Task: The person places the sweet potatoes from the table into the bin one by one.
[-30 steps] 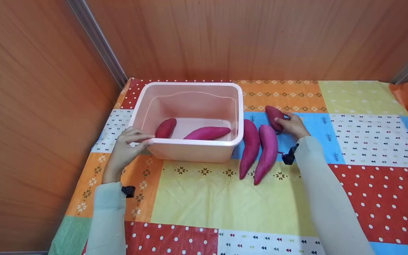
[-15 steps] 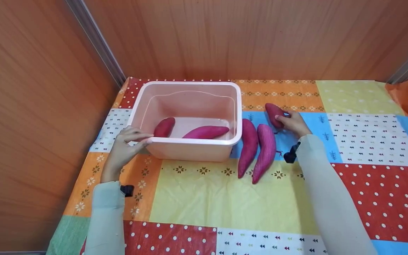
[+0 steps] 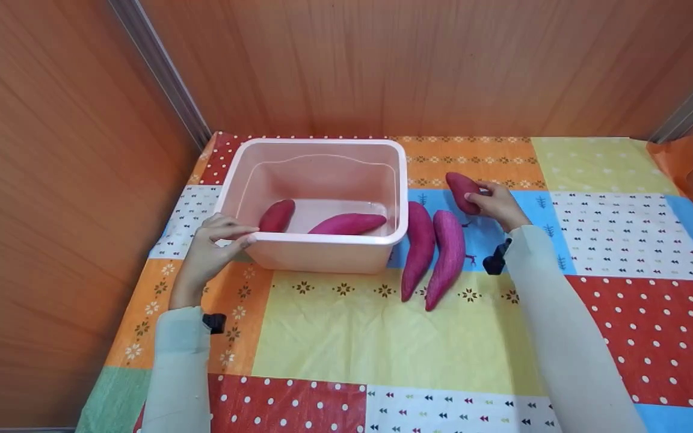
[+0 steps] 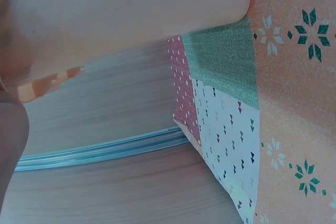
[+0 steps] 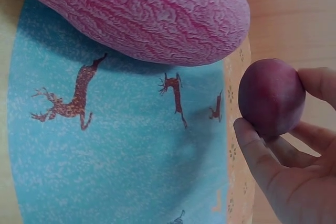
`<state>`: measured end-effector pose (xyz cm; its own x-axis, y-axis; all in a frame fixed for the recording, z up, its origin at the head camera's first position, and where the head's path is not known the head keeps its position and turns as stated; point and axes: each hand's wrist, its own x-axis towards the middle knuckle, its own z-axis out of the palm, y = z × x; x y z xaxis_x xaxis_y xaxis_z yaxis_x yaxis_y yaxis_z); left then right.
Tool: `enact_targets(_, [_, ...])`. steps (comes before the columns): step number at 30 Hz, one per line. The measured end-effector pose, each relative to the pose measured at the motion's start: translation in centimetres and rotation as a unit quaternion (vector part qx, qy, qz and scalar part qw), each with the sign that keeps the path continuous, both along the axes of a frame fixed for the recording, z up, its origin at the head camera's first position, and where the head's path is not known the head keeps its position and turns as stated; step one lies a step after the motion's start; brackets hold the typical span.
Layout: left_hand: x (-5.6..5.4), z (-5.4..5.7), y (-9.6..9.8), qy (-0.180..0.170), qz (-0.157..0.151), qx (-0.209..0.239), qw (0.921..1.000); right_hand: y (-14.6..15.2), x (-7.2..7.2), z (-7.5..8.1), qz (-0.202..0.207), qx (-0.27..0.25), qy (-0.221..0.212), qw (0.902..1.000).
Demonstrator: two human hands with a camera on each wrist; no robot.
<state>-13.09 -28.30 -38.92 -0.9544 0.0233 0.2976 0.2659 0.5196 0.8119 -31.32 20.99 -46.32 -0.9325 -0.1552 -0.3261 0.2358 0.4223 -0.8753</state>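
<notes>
Slightly higher now, my right hand [image 3: 500, 207] pinches a sweet potato [image 3: 460, 191] right of the bin [image 3: 322, 256] my left hand [image 3: 209, 248] grips.

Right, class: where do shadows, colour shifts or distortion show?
Head: soft shadow beside the right sleeve, on the cloth; left wrist: the cloth's orange looks paler than in the head view; right wrist: shadow under the pink sweet potato, the cloth's blue edge bows, perhaps lens distortion.

Patchwork tablecloth [image 3: 316, 343], wood-grain panels [image 3: 346, 72]
</notes>
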Motion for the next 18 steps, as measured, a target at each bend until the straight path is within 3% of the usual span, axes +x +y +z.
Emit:
enact_targets(3, [0.0, 0.0, 0.0, 0.010, -0.001, -0.003, 0.9999, 0.0, 0.0, 0.2, -0.002, -0.004, 0.000, 1.0000])
enact_targets(18, [0.0, 0.3, 0.0, -0.007, -0.010, 0.008, 0.9999, -0.4, -0.2, 2.1, 0.015, 0.008, -0.010, 0.9998])
